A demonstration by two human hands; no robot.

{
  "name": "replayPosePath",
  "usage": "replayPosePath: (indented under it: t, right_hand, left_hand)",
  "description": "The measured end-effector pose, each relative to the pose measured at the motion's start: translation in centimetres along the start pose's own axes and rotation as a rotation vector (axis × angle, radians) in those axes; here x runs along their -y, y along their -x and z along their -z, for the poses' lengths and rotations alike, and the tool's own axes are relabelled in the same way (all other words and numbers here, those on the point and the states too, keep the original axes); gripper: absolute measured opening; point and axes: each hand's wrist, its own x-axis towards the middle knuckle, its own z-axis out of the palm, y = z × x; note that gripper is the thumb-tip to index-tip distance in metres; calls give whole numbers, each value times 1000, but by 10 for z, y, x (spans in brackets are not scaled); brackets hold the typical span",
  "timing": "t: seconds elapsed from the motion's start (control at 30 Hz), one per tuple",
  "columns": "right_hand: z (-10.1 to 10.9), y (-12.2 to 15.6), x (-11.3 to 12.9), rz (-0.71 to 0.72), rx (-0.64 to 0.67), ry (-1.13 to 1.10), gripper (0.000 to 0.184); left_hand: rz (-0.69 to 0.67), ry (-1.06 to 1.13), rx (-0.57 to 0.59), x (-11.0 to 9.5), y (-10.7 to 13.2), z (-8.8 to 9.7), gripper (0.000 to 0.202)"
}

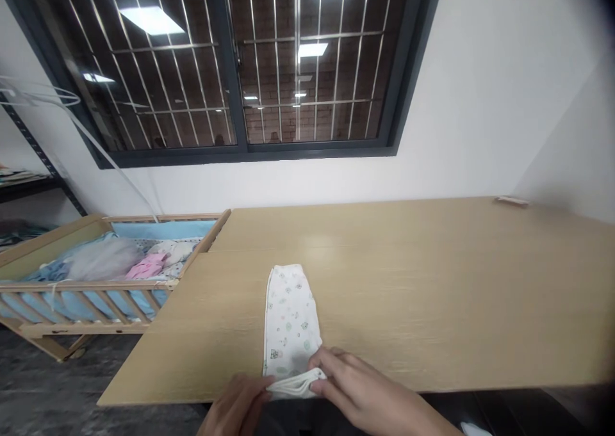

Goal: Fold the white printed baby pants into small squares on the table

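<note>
A small white baby garment (291, 317) with little green prints lies folded into a long strip on the wooden table (432, 282), running away from me. At the table's near edge my left hand (237, 404) pinches the garment's near end from the left. My right hand (358, 388) pinches the same end from the right, fingers closed on the folded hem.
A wooden crib (96, 289) with blue lining and a heap of baby clothes stands against the table's left side. A small flat object (512, 200) lies at the table's far right corner. A barred window and white wall are behind. Dark shelving stands at the far left.
</note>
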Motion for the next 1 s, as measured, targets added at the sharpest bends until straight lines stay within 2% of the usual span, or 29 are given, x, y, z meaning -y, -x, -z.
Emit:
replayPosePath:
  t: [0.07,0.17,0.27,0.4,0.53,0.63,0.7,0.77,0.83,0.9,1.0]
  right_hand:
    - [14,-8,3,32,-38,-19,22]
    - [33,-32,0,143,-160,-40,24]
    - [45,-72,-17,233,-336,-24,26]
    - [45,-136,-59,197,-479,11,28]
    - [34,-187,-99,76,-481,96,29]
    - [27,-207,-120,-13,-453,155,30]
    - [24,-213,-128,-44,-442,169,32]
    - [23,-215,-132,-57,-440,176,33]
    - [24,-211,-130,-45,-456,215,35]
    - [23,-202,-120,17,-458,267,40]
    - [16,-182,-93,192,-309,274,49]
  left_hand:
    - [48,11,-48,2,-21,9,21]
    - [104,-3,-109,10,-66,22,27]
    - [205,-33,-44,28,-117,25,28]
    - [367,-195,95,61,-173,6,28]
    - [417,-273,185,88,-202,-31,26]
    - [444,-308,234,100,-212,-52,23]
    - [456,-336,245,100,-213,-56,23]
    - [462,-369,232,93,-210,-55,26]
    - [459,-397,214,76,-197,-52,30]
    - [435,-419,203,50,-174,-52,36]
    - [350,-484,155,11,-128,-64,48]
